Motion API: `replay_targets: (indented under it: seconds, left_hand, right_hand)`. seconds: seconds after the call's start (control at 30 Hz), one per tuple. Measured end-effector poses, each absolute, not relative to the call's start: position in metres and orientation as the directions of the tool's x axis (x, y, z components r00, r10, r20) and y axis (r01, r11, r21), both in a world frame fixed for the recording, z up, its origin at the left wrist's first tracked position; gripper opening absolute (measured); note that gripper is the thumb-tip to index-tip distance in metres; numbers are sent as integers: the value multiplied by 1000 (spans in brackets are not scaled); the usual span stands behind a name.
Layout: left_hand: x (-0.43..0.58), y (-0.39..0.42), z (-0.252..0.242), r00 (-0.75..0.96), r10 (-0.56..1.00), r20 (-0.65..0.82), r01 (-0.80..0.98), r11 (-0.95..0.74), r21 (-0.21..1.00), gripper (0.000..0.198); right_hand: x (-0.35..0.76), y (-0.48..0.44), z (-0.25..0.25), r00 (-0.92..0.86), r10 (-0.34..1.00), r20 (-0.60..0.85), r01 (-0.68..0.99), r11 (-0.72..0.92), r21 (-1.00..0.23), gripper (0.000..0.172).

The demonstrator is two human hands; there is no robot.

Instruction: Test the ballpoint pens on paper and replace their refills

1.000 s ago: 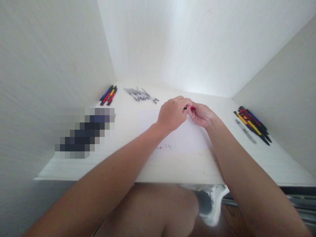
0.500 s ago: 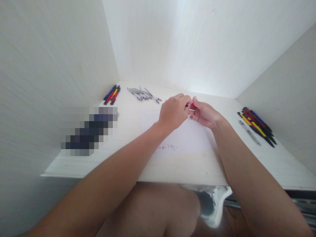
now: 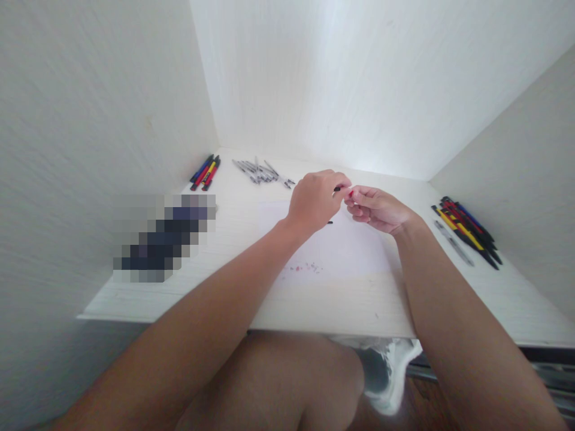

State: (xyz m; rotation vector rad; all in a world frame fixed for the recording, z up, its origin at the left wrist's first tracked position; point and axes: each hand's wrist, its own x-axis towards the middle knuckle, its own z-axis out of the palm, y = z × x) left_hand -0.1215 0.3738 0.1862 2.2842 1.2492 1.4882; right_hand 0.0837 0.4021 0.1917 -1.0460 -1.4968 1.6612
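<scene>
My left hand (image 3: 314,200) is closed over a pen, of which only a black end (image 3: 336,189) and a bit of red show between my hands. My right hand (image 3: 377,208) meets it from the right, fingertips pinched at that same end. Both hands hover above a white sheet of paper (image 3: 332,245) lying on the white desk (image 3: 251,287). A small dark piece (image 3: 330,222) lies on the paper just below my left hand.
A small group of coloured pens (image 3: 205,172) lies at the back left, a row of grey refills (image 3: 263,171) behind my hands, and a pile of coloured pens (image 3: 467,230) with one grey refill at the right. White walls close in the desk. A blurred patch (image 3: 164,236) sits at the left.
My hands have drawn slightly apart at the pen's end, and less of its red shows. My right fingers have loosened and stretched. A small dark piece now lies on the paper.
</scene>
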Motion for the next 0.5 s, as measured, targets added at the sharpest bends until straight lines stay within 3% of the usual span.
replay_targets:
  seconds: [0.5]
  left_hand:
    - [-120,379,180,64,655,753,439,-696,569,9]
  right_hand:
    - [84,405,186,-576,812,-93,11,-106,-994,43]
